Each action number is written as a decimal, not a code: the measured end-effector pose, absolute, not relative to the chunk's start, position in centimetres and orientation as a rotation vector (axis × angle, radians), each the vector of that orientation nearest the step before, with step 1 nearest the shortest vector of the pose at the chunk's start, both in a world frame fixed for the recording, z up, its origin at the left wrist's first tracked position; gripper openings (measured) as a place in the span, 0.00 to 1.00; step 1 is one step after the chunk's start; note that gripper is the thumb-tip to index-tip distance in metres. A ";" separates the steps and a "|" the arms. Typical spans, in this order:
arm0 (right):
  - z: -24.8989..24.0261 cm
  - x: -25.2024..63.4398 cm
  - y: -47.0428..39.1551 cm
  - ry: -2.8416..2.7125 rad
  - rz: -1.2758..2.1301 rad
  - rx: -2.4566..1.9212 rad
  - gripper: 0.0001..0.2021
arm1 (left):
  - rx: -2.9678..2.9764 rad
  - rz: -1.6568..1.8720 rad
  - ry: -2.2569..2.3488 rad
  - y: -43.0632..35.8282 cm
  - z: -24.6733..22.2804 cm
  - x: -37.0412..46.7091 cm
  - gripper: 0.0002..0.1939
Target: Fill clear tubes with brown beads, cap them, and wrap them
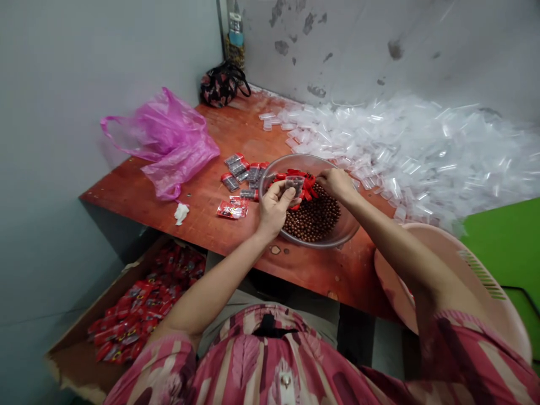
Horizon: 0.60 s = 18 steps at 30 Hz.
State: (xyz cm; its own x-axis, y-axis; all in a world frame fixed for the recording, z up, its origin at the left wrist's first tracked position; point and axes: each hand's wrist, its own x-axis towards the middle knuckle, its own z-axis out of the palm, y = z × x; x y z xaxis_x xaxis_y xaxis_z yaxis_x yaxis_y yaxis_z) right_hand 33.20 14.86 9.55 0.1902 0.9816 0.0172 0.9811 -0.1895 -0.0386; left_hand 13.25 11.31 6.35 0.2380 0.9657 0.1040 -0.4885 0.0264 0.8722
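Note:
My left hand [273, 209] is closed around a small clear plastic box [295, 183] with dark contents, held above the bowl. Fingers bent together, my right hand [336, 183] reaches over the far right side of the bowl, beside red plastic caps [310, 188]; whatever its fingertips pinch is hidden. A translucent plastic bowl [349, 224] stands under both hands. Inside it lie many brown round beads [312, 222], with the red caps on top at the back. Left of the bowl are several filled boxes with red tops [240, 169] and a red printed packet [233, 209].
A big heap of clear empty boxes [405, 146] covers the table's right and back. A pink plastic bag [177, 140] and white tissue [181, 214] lie left. A flowered pouch [221, 84] sits behind. Below are a carton of red packs [135, 315] and a pink basket [455, 253].

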 end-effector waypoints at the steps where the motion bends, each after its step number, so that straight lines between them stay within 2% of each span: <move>1: 9.3 33.0 15.4 -1.929 0.042 -2.433 0.16 | 0.975 1.237 0.637 11.3 6.4 13.3 0.17; 6: 7.9 32.3 17.5 -1.785 0.282 -2.604 0.19 | 0.984 1.203 0.639 11.3 6.4 13.3 0.16; 9: 7.8 32.3 17.4 -1.801 0.230 -2.542 0.17 | 0.990 1.171 0.642 11.4 6.4 13.3 0.15; 12: 8.4 33.1 16.3 -1.856 0.168 -2.316 0.16 | 1.005 1.151 0.640 11.4 6.3 13.3 0.15; 18: 11.4 34.0 11.9 -1.834 0.453 -1.589 0.19 | 1.193 1.148 0.679 11.5 5.8 13.4 0.13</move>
